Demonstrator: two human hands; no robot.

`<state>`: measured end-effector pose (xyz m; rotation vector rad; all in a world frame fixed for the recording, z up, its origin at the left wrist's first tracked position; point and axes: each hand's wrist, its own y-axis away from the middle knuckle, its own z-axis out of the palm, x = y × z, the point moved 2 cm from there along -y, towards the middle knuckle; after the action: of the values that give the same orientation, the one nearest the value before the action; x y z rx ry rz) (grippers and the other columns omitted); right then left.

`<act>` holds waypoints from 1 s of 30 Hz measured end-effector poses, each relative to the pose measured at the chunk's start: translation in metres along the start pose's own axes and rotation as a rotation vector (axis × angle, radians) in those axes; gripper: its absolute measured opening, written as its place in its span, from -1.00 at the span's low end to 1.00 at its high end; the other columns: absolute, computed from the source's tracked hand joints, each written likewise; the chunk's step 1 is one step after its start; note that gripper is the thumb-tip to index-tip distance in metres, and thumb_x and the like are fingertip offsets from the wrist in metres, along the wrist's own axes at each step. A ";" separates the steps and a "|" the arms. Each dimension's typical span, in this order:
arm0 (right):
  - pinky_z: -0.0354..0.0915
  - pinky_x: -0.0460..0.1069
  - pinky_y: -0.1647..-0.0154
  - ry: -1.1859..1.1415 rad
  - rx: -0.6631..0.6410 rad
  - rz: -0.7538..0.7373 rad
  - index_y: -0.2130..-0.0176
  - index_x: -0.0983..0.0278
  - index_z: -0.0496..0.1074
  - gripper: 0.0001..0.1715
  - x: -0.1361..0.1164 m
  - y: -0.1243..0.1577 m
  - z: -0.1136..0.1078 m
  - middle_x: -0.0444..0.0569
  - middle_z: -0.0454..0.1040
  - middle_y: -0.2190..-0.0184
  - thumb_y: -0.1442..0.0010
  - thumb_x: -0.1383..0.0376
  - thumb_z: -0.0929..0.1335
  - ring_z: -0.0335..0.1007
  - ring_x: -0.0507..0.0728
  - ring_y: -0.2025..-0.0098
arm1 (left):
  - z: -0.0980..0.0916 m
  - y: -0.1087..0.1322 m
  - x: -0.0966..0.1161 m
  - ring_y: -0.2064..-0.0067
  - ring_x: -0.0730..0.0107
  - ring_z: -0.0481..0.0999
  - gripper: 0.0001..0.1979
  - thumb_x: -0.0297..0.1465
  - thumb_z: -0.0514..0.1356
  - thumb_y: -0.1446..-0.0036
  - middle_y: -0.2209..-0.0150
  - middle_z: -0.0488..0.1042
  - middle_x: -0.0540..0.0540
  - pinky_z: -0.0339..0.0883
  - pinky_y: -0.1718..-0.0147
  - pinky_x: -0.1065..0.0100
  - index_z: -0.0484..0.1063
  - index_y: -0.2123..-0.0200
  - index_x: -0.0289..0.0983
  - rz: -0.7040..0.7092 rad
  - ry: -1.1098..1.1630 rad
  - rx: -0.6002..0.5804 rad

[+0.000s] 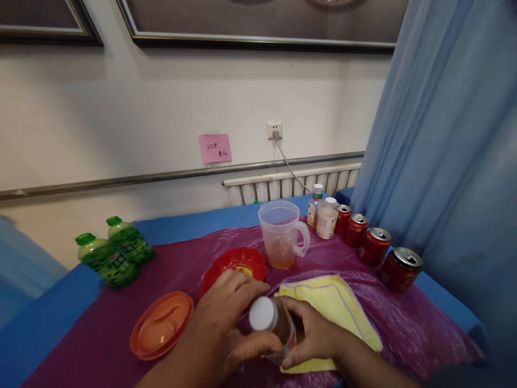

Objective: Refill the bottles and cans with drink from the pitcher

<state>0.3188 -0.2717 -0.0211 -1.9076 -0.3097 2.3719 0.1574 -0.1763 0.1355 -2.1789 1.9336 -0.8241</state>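
Note:
A small clear bottle with a white cap (pixel 263 313) and brownish contents is tilted toward me at the front of the table. My right hand (pixel 313 328) wraps round its body from the right, thumb on the near side. From the left, my left hand (pixel 226 323) curves about the cap end, its thumb across the near side and its fingers beyond the cap. Under and beside my right hand lies a folded yellow cloth (pixel 335 307). Just past my left hand sits a red scalloped plate (pixel 216 269). Behind the bottle stands a translucent measuring jug (pixel 278 229) with some amber liquid.
An orange bowl (pixel 161 325) lies left of my left hand. Two green bottles (pixel 111 261) stand at the far left. Two small white-capped bottles (pixel 327 220) and several red cans (pixel 375 247) line the right. Purple plastic sheeting (pixel 173 264) covers the blue table; a curtain (pixel 440 161) hangs right.

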 end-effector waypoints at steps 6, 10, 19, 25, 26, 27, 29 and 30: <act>0.25 0.19 -0.22 0.035 0.003 -0.008 -0.25 0.19 0.35 0.13 0.000 0.002 -0.002 0.07 0.46 -0.15 0.23 0.03 0.67 0.39 0.31 -0.15 | -0.019 0.003 0.012 -0.21 0.17 0.45 -0.44 -0.14 0.21 -0.32 -0.22 0.47 -0.07 0.37 -0.19 0.12 0.20 -0.34 0.08 0.028 0.075 -0.189; 0.27 0.18 -0.20 0.098 -0.001 -0.001 -0.21 0.20 0.40 0.13 -0.001 0.003 -0.001 0.06 0.49 -0.10 0.30 0.03 0.68 0.41 0.31 -0.11 | -0.023 -0.004 0.012 0.09 0.38 0.58 -0.66 -0.42 0.12 -0.37 0.08 0.61 0.00 0.48 0.07 0.37 0.40 -0.16 -0.02 0.072 0.135 -0.148; 0.30 0.16 -0.16 0.085 0.013 -0.019 -0.22 0.18 0.40 0.12 0.000 0.003 -0.003 0.04 0.50 -0.10 0.28 0.03 0.68 0.43 0.31 -0.11 | -0.040 -0.010 0.026 -0.13 0.32 0.53 -0.63 -0.39 0.10 -0.39 -0.10 0.57 0.01 0.40 -0.17 0.28 0.41 -0.18 0.07 0.087 0.153 -0.337; 0.29 0.17 -0.18 0.010 0.018 -0.002 -0.24 0.17 0.38 0.12 0.000 0.004 0.000 0.06 0.49 -0.13 0.26 0.05 0.68 0.42 0.32 -0.14 | -0.020 -0.012 0.016 0.20 0.37 0.52 -0.69 -0.23 0.16 -0.35 0.13 0.53 -0.05 0.43 0.26 0.43 0.44 -0.12 -0.06 0.064 -0.071 -0.213; 0.28 0.18 -0.18 0.009 0.021 0.000 -0.23 0.18 0.38 0.11 -0.001 0.004 0.000 0.06 0.49 -0.13 0.25 0.07 0.68 0.42 0.32 -0.14 | -0.016 -0.014 0.015 0.22 0.36 0.51 -0.72 -0.22 0.14 -0.35 0.17 0.52 -0.05 0.41 0.27 0.41 0.47 -0.06 -0.11 0.049 -0.107 -0.165; 0.28 0.18 -0.18 0.016 0.025 0.003 -0.23 0.18 0.39 0.11 -0.001 0.004 0.000 0.07 0.49 -0.13 0.26 0.08 0.68 0.42 0.33 -0.14 | -0.015 -0.015 0.014 0.25 0.36 0.50 -0.74 -0.20 0.10 -0.36 0.21 0.51 -0.05 0.40 0.28 0.40 0.49 0.02 -0.15 0.031 -0.129 -0.117; 0.30 0.18 -0.17 0.030 0.027 0.008 -0.21 0.20 0.40 0.10 -0.003 0.003 0.001 0.07 0.51 -0.10 0.28 0.08 0.68 0.43 0.33 -0.12 | -0.017 -0.017 0.013 0.30 0.38 0.47 -0.71 -0.18 0.04 -0.38 0.29 0.50 -0.03 0.37 0.31 0.40 0.49 0.18 -0.19 -0.027 -0.124 -0.040; 0.30 0.17 -0.17 0.033 0.029 0.008 -0.20 0.21 0.41 0.09 -0.003 0.002 0.001 0.07 0.51 -0.09 0.28 0.07 0.68 0.43 0.33 -0.11 | -0.019 -0.017 0.012 0.33 0.40 0.46 -0.68 -0.17 0.02 -0.38 0.33 0.49 -0.02 0.35 0.34 0.41 0.48 0.23 -0.20 -0.064 -0.093 -0.004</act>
<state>0.3184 -0.2747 -0.0182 -1.9362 -0.2641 2.3339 0.1641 -0.1794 0.1631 -2.2497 1.8332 -0.7152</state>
